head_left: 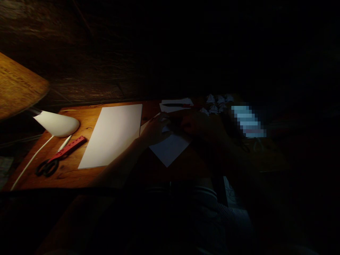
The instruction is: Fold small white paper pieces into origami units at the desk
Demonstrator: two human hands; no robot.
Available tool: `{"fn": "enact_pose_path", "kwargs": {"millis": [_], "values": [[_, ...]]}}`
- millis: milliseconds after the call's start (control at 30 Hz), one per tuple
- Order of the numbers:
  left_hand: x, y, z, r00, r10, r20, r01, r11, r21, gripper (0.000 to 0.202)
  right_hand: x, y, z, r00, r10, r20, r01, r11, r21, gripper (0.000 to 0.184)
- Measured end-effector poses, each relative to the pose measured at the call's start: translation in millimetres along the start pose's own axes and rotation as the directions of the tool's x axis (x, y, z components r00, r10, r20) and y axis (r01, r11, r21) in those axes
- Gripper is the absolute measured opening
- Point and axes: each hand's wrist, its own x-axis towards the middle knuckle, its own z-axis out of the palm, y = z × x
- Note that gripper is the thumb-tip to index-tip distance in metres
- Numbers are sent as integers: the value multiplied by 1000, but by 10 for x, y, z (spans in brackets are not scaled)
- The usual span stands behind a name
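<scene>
A white sheet of paper lies on the wooden table in front of me, one corner pointing toward me. My left hand is at its upper left part, fingers bent and closed on the paper. From the right, my right hand meets the sheet's upper right edge; its fingers look curled against the paper, though deep shadow hides most detail. Part of the sheet between the hands is covered by them.
On the wooden table lie a stack of white paper, red-and-black scissors and a white pen. A lamp stands far left. Behind my hands are a dark knife-like tool on paper and several folded paper pieces. A blurred-out lit screen is at right.
</scene>
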Motion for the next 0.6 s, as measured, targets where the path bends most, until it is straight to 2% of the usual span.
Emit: {"fn": "enact_pose_path", "kwargs": {"millis": [233, 400, 600], "values": [[-2, 8, -15, 1000, 9, 6, -9, 1000, 0, 37, -30, 21, -38, 996, -41, 77, 43, 999, -17, 31], [-6, 63, -34, 997, 31, 69, -35, 998, 53, 27, -62, 20, -105, 988, -29, 150, 32, 999, -19, 27], [-12, 60, -22, 997, 47, 68, -50, 998, 42, 26, -116, 32, -175, 961, 91, 261, -95, 996, 0, 27]]}}
